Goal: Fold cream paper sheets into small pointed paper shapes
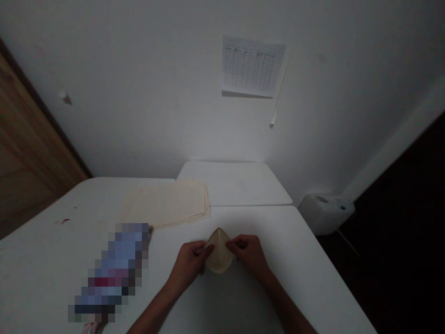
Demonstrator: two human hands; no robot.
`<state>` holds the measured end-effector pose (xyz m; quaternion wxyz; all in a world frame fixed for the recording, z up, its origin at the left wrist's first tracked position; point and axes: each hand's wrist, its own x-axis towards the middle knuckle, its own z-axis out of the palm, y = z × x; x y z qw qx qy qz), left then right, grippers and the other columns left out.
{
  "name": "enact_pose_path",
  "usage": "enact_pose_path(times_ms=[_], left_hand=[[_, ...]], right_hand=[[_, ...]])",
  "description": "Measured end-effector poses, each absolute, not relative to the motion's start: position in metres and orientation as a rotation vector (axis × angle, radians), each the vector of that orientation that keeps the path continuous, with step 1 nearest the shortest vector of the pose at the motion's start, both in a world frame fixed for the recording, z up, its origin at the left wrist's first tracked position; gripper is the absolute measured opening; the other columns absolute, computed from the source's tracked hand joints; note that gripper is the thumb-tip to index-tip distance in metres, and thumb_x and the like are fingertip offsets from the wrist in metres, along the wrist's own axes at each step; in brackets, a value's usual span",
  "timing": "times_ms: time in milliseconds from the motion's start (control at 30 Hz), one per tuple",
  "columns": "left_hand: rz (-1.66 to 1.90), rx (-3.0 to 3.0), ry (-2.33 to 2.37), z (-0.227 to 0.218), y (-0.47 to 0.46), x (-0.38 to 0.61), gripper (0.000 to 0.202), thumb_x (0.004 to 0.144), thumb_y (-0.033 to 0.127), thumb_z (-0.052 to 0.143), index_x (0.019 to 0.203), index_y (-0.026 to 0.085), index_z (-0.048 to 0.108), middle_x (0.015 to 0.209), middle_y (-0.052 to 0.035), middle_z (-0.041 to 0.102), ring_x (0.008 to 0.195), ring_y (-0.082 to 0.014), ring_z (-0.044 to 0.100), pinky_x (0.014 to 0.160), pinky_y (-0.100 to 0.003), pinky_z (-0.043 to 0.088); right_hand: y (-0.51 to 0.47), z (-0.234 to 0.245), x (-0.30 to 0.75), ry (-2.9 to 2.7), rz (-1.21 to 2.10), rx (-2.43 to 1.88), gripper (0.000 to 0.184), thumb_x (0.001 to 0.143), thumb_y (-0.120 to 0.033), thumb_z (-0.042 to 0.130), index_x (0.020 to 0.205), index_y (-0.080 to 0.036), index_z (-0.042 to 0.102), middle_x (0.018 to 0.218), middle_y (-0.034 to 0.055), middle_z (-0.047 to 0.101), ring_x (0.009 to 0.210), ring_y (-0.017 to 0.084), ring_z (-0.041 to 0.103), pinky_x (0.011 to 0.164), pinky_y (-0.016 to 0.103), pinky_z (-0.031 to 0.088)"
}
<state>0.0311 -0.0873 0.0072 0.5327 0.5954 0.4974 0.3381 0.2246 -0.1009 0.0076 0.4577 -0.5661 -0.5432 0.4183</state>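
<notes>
Left hand and right hand mine, thumbs and fingers pinch opposite sides of a cream leaf-shaped piece, held over the near middle of a white table. Its pointed tip faces away from me and a crease runs down its middle; whether it is paper or cloth, or touches the tabletop, I cannot tell.

Thin cream sheets lie overlapping on the table's far side, left of its middle. On the table's left half, nearer to me, rests a pixelated blue-and-magenta item, its details hidden. Small red marks spot the tabletop farther left.

A smaller white surface adjoins the table's far edge. Beyond the table's right edge sits a white plastic container with a round opening. Behind the table, a printed chart hangs on the pale wall, its lettering too small to read; a wooden panel rises left of the table.
</notes>
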Motion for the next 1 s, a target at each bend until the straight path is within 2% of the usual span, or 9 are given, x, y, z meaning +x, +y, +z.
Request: enact_pose_path(times_ms=[500, 633, 800, 900, 1000], left_hand=[[0.841, 1.468, 1.222, 0.004, -0.086, 0.029, 0.049, 0.083, 0.060, 0.051, 0.067, 0.015, 0.064, 0.042, 0.0045, 0.046, 0.037, -0.0104, 0.042, 0.039, -0.019, 0.027], [0.878, 1.423, 1.320, 0.007, -0.087, 0.029, 0.050, 0.079, 0.062, 0.052, 0.069, 0.015, 0.066, 0.043, 0.0043, 0.045, 0.035, -0.0106, 0.040, 0.037, -0.020, 0.027], [0.968, 1.377, 1.432, 0.009, -0.087, 0.026, 0.050, 0.078, 0.061, 0.052, 0.074, 0.014, 0.068, 0.042, 0.0038, 0.046, 0.034, -0.0117, 0.040, 0.035, -0.021, 0.030], [0.998, 1.365, 1.467, 0.012, -0.088, 0.025, 0.050, 0.077, 0.061, 0.053, 0.070, 0.013, 0.067, 0.042, 0.0027, 0.048, 0.034, -0.0122, 0.042, 0.035, -0.021, 0.030], [1.003, 1.358, 1.465, 0.014, -0.089, 0.025, 0.051, 0.076, 0.062, 0.054, 0.070, 0.013, 0.068, 0.041, 0.0032, 0.047, 0.034, -0.0128, 0.044, 0.036, -0.021, 0.031]], right_hand=[[-0.099, 0.006, 0.226, -1.421, 0.953, -1.372, 0.025, 0.081, -0.035, 0.059, 0.076, -0.015, 0.074, 0.065, 0.0040, 0.070, 0.048, 0.013, 0.058, 0.044, 0.021, 0.041], [-0.103, 0.011, 0.226, -1.495, 0.686, -1.364, 0.024, 0.082, -0.035, 0.061, 0.092, -0.017, 0.073, 0.073, 0.0033, 0.071, 0.050, 0.012, 0.056, 0.050, 0.022, 0.044], [-0.119, 0.022, 0.223, -1.782, 0.462, -1.122, 0.023, 0.085, -0.033, 0.060, 0.101, -0.020, 0.069, 0.070, -0.0004, 0.066, 0.047, 0.009, 0.047, 0.052, 0.022, 0.042], [-0.127, 0.021, 0.218, -1.984, 0.375, -1.033, 0.025, 0.083, -0.032, 0.063, 0.105, -0.022, 0.067, 0.069, -0.0022, 0.066, 0.050, 0.010, 0.051, 0.059, 0.023, 0.043], [-0.128, 0.012, 0.213, -2.110, 0.258, -1.063, 0.016, 0.086, -0.031, 0.061, 0.099, -0.023, 0.068, 0.071, -0.0013, 0.069, 0.059, 0.012, 0.060, 0.064, 0.024, 0.043]])
